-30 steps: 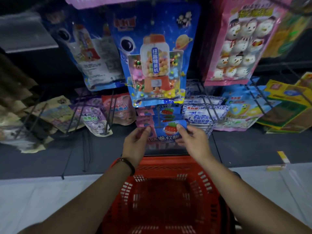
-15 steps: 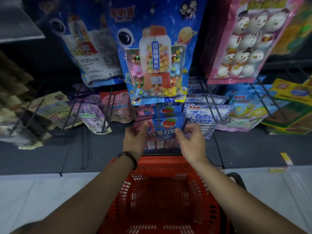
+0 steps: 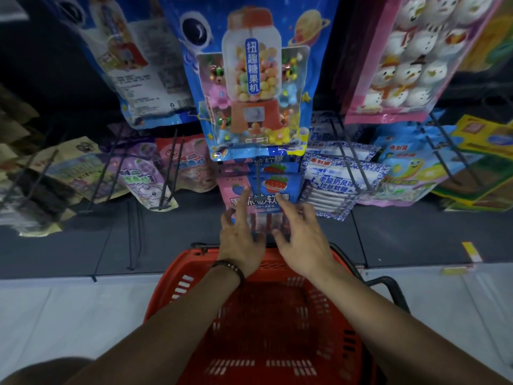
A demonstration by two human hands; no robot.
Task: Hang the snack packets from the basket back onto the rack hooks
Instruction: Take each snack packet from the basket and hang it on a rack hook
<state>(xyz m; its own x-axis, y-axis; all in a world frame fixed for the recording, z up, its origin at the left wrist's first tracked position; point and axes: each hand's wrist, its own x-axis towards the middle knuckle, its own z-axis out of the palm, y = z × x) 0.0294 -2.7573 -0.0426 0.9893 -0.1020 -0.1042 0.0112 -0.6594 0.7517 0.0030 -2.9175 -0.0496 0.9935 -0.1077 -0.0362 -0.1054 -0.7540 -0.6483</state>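
1. One red basket (image 3: 177,276), nearest, under both forearms.
2. Two hands above its far rim. Left hand (image 3: 238,240): fingers spread, forefinger touching the front packet. Right hand (image 3: 302,243): spread wide, holding nothing, forefinger over the same packet, contact unclear.
3. Blue strawberry packet (image 3: 277,187) hangs on one wire hook (image 3: 258,173). White packets (image 3: 333,187) just beside, on the right.

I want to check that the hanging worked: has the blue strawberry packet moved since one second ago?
Yes. The blue strawberry packet moved up and back, closer to the bottom edge of the hanging gumball-machine bag.
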